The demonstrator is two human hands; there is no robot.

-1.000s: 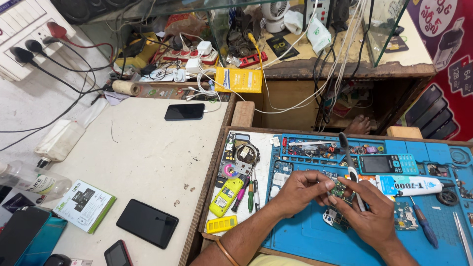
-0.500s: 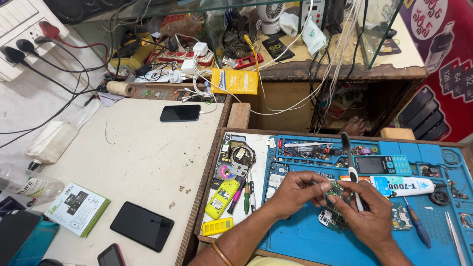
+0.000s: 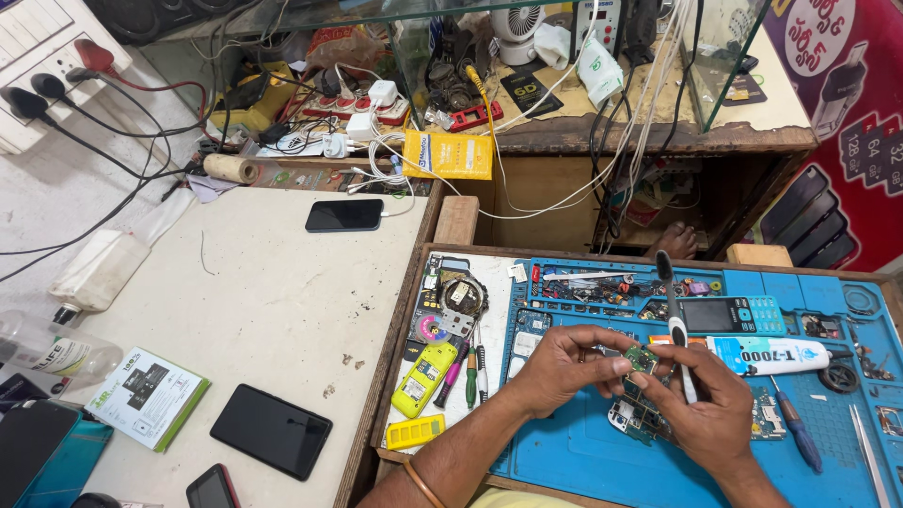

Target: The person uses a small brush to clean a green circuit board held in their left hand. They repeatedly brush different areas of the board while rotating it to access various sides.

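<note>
Green and small, the circuit board is being pinched in the left hand fingers, while the brush, gripped upright by the right hand, is being held just right of it.

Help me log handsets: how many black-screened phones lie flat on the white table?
3 fully seen: one phone at the table's far edge, a larger one near the front, a small one at the bottom edge. Dark devices at bottom left may be more.

tweezers cut off at edge, small parts too small to tell
</note>
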